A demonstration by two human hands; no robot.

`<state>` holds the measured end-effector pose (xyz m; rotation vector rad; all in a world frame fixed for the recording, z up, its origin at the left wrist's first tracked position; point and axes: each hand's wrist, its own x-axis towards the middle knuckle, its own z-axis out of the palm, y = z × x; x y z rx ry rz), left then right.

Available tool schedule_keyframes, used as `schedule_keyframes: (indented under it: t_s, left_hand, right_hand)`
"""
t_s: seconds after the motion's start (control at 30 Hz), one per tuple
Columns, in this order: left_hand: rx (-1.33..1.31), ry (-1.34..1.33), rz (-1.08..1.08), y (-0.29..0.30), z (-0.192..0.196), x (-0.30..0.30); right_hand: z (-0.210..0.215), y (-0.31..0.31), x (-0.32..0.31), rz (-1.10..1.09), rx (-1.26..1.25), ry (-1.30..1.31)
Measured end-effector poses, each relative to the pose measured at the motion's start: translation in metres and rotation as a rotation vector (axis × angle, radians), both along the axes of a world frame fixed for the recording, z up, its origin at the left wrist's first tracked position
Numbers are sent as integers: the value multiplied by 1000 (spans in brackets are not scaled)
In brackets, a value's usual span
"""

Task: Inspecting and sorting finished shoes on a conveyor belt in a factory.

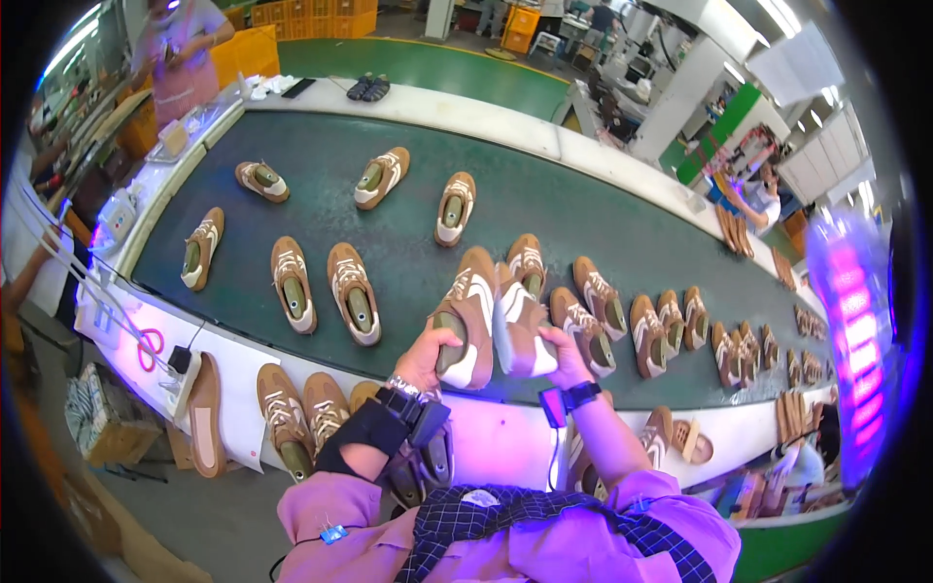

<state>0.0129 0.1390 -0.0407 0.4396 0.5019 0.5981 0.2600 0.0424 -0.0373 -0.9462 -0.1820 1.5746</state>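
Above the near edge of the green belt, my left hand (421, 360) is closed round the heel of a brown and white sneaker (474, 309) with an olive shoe last inside. A matching sneaker (521, 330) is gripped at its heel by my right hand (568, 360). The two shoes are held side by side, toes pointing away, close together or touching. The right one is tilted so its side and the edge of its pale sole show. Part of another sneaker (526, 255) on the belt shows just behind them.
Several similar sneakers (352, 291) stand along the belt (321, 155). On the near white ledge are a loose sole (205, 418), red-handled scissors (150, 350) and more sneakers (282, 413). A glowing purple light (850, 340) stands at right. Co-workers (180, 58) are at the far left and right.
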Motion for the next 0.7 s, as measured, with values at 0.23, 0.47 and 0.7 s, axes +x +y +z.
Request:
schedule_keyframes:
  t_s: [0.23,0.47,0.7]
  left_hand:
    - [220,-142,33,-115,54,9]
    - [425,-62,94,-192,82,48]
    - [579,-135,237,-221,134,99]
  right_hand:
    - [55,-133,13,-161,235,-99]
    - [95,-206,10,-182,314,-128]
    - [106,-243,37,-146,375,-126]
